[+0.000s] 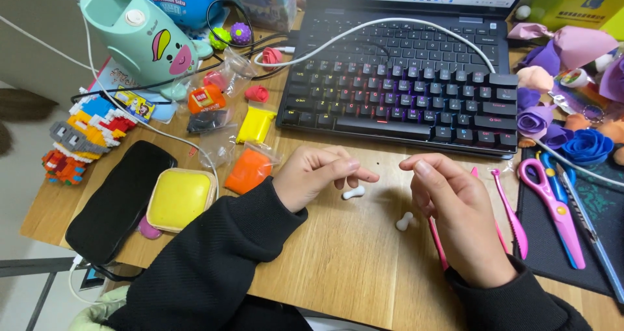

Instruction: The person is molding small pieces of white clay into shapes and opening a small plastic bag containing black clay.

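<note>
We see our left hand (316, 172) hovering low over the wooden bench (351, 266), its fingers (356, 170) curled loosely with the tips drawn together toward the thumb; whether a bit of clay sits between them we cannot tell, since the tips hide it. Just under that hand a small white bone-shaped clay piece (353, 192) lies on the bench, apart from the fingers. Our right hand (455, 207) is held opposite, thumb and forefinger (419, 166) pressed together at the tips, seemingly on nothing or on something too small to make out. A second white clay piece (404, 222) lies just beside that hand's palm edge, on the bench.

Behind both hands stands a black keyboard (403, 97) with a white cable (390, 24) looping across it. To the left lie an orange clay packet (248, 170), a yellow clay packet (255, 124), a yellow square case (180, 198) and a black pouch (120, 201). To the right are pink plastic modelling tools (510, 211), pink-handled scissors (552, 204) on a dark mat (552, 253), and purple and blue clay roses (559, 136).
</note>
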